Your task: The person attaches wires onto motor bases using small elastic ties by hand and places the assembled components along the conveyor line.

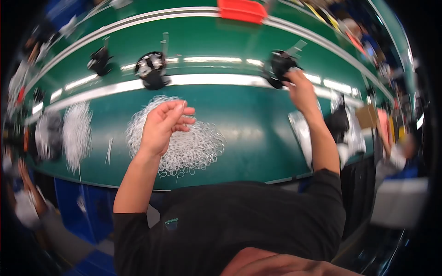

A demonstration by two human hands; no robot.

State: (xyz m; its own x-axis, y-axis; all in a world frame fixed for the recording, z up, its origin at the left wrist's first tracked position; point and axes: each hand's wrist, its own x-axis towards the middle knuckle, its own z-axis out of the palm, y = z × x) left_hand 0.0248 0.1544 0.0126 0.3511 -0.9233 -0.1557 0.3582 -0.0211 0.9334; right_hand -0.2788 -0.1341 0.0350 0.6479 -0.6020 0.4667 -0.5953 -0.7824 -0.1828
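As your left hand hangs, fingers curled, over the heaped white loops, you cannot tell whether it pinches one; they look light, springy, easily tangled. At the pale rail, the blurred black item looks compact and fairly stiff, best taken by its side; your right hand touches it, grip unclear.

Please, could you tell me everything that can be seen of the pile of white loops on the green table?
The pile of white loops is a broad, loose heap of many thin rings, white to nearly clear, plastic-looking and tangled together. It lies on the green table, left of centre, with stray loops along its near edge. The left hand is over its upper left part and hides some of it; whether they touch, I cannot tell. Single loops are too blurred to show any fastening.
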